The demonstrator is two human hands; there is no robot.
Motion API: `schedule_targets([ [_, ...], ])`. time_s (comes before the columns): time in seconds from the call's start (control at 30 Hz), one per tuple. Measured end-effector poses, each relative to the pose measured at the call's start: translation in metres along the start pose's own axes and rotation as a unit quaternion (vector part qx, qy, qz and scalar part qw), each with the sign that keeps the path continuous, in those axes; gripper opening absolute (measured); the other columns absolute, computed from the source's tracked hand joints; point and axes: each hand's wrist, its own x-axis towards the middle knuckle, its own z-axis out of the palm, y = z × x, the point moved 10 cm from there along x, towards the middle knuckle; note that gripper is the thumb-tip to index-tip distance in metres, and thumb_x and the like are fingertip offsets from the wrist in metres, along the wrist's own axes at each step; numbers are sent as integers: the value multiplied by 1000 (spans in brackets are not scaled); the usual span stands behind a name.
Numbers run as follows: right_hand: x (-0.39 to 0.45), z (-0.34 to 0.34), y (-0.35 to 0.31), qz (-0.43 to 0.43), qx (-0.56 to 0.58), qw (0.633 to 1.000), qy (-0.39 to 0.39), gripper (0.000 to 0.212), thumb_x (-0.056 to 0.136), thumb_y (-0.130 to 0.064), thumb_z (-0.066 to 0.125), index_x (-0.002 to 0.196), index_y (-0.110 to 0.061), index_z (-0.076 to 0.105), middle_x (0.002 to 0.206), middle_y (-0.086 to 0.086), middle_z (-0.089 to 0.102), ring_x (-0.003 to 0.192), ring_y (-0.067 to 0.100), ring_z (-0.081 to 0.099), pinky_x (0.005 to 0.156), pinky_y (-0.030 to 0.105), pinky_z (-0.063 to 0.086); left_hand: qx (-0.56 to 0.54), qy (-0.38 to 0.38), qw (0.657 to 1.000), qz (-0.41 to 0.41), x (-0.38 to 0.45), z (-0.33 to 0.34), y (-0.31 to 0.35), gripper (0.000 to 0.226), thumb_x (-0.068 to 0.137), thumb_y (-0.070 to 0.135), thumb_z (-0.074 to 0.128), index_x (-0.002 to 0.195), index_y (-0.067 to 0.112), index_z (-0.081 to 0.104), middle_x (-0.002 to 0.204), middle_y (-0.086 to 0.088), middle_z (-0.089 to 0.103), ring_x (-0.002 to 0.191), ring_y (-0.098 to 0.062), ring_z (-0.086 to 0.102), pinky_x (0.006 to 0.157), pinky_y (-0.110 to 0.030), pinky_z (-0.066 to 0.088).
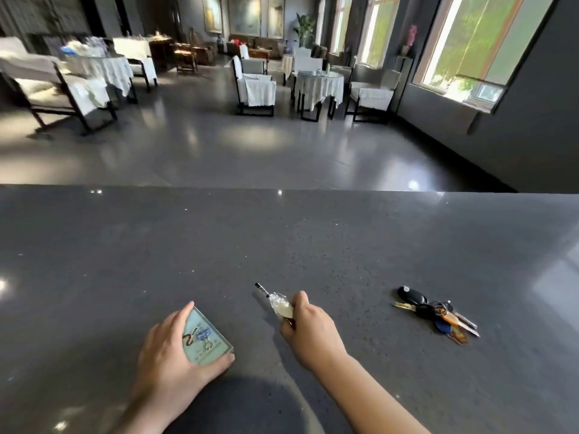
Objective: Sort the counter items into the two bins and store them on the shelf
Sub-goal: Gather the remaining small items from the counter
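My left hand (167,355) grips a small pale green box (208,338) with a printed picture, resting low on the dark grey counter (282,239). My right hand (313,330) closes on a pen (262,289) together with a small clear plastic packet (282,306); the pen's black tip points away to the upper left. A bunch of keys (437,310) with a black fob and coloured tags lies on the counter to the right of my right hand, untouched. No bins or shelf are in view.
The counter's far edge (282,187) runs across the middle of the view. Beyond it is a glossy floor with white-draped chairs and tables (318,81), and windows (463,48) along the right wall.
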Motion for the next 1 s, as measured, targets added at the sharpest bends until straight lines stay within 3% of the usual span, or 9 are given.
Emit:
schedule_targets([
  [0.13,-2,18,-46,-82,26,996,-35,18,91,-27,47,93,-17,33,80,4,56,75,26,46,60,33,29,-5,70,997,-44,-33,-42,-18,111,41,66,72,140,28,41,128,15,45,123,-11,35,103,-32,30],
  [0.3,-15,74,-133,-169,34,978,-113,16,87,-23,49,89,-19,33,67,-4,47,66,23,43,57,32,26,9,147,981,-124,-90,-107,-71,107,53,56,83,143,33,32,120,24,33,126,-5,28,105,-24,23],
  [0.47,-59,130,-238,-250,47,952,-170,16,90,-25,49,88,-18,35,67,-3,49,64,22,46,56,33,29,64,214,956,-190,-157,-186,-132,108,51,61,80,143,31,32,121,25,33,124,-6,29,106,-27,26],
  [0.6,-104,175,-319,-301,44,932,-199,13,89,-24,50,90,-19,37,69,-2,53,62,19,49,49,30,30,44,268,933,-238,-217,-245,-190,106,47,68,69,141,39,29,114,48,23,115,9,21,100,-25,28],
  [0.7,-141,210,-381,-316,48,922,-220,12,89,-24,50,91,-17,40,72,1,57,67,23,54,56,33,37,43,285,919,-271,-264,-288,-234,102,47,66,70,137,47,25,112,55,14,110,14,19,94,-24,27],
  [0.83,-196,259,-470,-348,66,899,-258,15,90,-28,52,93,-18,42,79,0,59,75,22,58,61,33,42,64,313,904,-286,-318,-352,-290,96,44,64,71,129,56,28,113,48,25,102,20,20,90,-17,24],
  [1.0,-246,303,-560,-391,59,872,-287,16,91,-31,54,95,-21,42,83,-1,61,73,18,59,56,27,41,123,332,877,-326,-368,-423,-347,113,46,62,80,143,26,36,128,20,36,119,-6,33,96,-21,25],
])
